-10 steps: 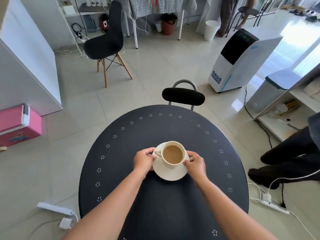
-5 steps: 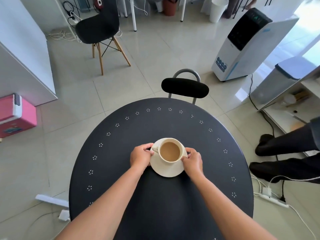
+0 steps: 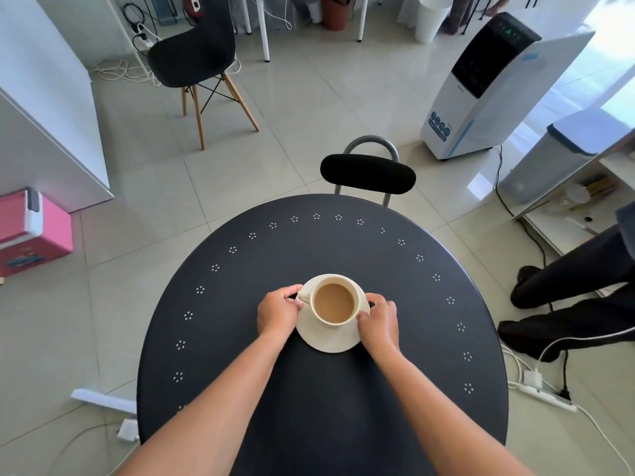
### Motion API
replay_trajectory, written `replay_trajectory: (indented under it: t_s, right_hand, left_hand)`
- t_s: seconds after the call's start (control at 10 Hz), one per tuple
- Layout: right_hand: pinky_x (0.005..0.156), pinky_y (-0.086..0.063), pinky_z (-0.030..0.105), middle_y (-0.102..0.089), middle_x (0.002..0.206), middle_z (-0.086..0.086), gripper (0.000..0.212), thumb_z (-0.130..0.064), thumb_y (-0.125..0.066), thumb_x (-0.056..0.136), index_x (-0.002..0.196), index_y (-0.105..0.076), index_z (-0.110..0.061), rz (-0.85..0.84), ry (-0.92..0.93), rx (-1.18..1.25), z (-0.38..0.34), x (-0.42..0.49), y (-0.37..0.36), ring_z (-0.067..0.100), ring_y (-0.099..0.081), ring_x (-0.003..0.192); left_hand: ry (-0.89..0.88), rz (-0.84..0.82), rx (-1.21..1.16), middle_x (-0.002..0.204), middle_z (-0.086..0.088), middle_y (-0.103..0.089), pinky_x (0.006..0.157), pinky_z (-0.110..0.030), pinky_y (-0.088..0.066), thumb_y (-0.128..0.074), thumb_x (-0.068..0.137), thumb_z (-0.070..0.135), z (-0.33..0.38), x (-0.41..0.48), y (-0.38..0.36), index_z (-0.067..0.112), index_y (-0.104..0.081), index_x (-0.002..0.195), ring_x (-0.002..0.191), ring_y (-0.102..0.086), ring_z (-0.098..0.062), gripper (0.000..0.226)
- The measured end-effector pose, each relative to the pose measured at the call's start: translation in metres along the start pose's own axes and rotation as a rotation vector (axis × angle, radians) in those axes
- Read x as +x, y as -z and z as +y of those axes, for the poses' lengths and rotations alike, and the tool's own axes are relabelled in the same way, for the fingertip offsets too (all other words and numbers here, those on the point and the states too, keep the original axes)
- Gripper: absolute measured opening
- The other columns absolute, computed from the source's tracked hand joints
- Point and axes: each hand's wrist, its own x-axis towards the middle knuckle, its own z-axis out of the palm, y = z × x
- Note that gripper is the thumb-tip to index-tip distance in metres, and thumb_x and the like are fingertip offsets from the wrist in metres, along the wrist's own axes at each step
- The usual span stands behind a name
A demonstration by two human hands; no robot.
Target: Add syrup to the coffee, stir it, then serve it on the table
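A cream cup of milky coffee (image 3: 335,304) stands on its saucer (image 3: 326,340), which rests near the middle of the round black table (image 3: 323,407). The left grip (image 3: 278,312) curls round the saucer's rim at 9 o'clock, just below the cup handle, which points to 10 o'clock. The right grip (image 3: 378,321) pinches the rim at 3 o'clock. A black-backed chair (image 3: 367,174) stands at the table's 12 o'clock.

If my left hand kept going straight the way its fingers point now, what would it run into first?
Most likely the handle of the cream ceramic cup. Your left hand grips the left rim of the round cream saucer, and its fingers aim right at that handle.
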Motion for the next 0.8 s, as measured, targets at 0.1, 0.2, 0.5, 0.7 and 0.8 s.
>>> replay_trajectory:
  t_s: [0.1, 0.2, 0.5, 0.7, 0.8]
  right_hand:
    - [0.078, -0.047, 0.036, -0.042, 0.113, 0.000, 0.031, -0.015, -0.047, 0.091, 0.120, -0.054, -0.023, 0.007, 0.009, -0.013, 0.000, -0.001, 0.000, 0.022, -0.056, 0.095]
    - [0.077, -0.045, 0.035, -0.042, 0.114, 0.000, 0.032, -0.015, -0.047, 0.093, 0.123, -0.053, -0.024, 0.012, 0.013, -0.014, 0.001, -0.002, -0.001, 0.022, -0.056, 0.096]
    - [0.082, -0.044, 0.035, -0.041, 0.115, -0.001, 0.035, -0.019, -0.048, 0.095, 0.129, -0.054, -0.028, 0.023, 0.038, -0.062, 0.002, -0.008, -0.001, 0.022, -0.050, 0.111]
    - [0.089, -0.042, 0.036, -0.043, 0.132, 0.002, 0.045, -0.028, -0.055, 0.095, 0.139, -0.043, -0.027, 0.076, 0.130, -0.209, 0.005, -0.032, 0.014, 0.021, -0.029, 0.129]
    - [0.097, -0.039, 0.036, -0.045, 0.133, 0.004, 0.045, -0.023, -0.056, 0.094, 0.139, -0.047, -0.027, 0.182, 0.241, -0.147, -0.004, -0.050, 0.035, 0.022, -0.031, 0.128]
  left_hand:
    - [-0.024, -0.004, 0.038, 0.104, 0.009, -0.075, 0.081, -0.043, -0.060, -0.049, 0.082, 0.008, -0.001, 0.000, 0.001, 0.037, -0.075, 0.106, 0.096, -0.070, -0.021, 0.045]
    - [-0.041, -0.014, 0.057, 0.104, 0.008, -0.075, 0.081, -0.042, -0.060, -0.050, 0.082, 0.009, -0.001, 0.000, 0.003, 0.037, -0.075, 0.106, 0.095, -0.070, -0.021, 0.044]
    - [-0.137, -0.010, 0.150, 0.104, 0.008, -0.074, 0.081, -0.035, -0.055, -0.049, 0.088, 0.012, -0.002, -0.007, 0.006, 0.032, -0.070, 0.117, 0.096, -0.067, -0.019, 0.041]
    - [-0.226, -0.018, 0.249, 0.107, 0.001, -0.062, 0.089, -0.035, -0.050, -0.049, 0.094, 0.016, -0.015, -0.022, 0.016, 0.030, -0.067, 0.116, 0.102, -0.060, -0.020, 0.032]
    - [-0.310, 0.106, 0.368, 0.123, 0.004, -0.059, 0.097, -0.034, -0.045, -0.055, 0.095, 0.021, -0.033, -0.033, 0.025, 0.031, -0.061, 0.131, 0.118, -0.052, -0.018, 0.038]
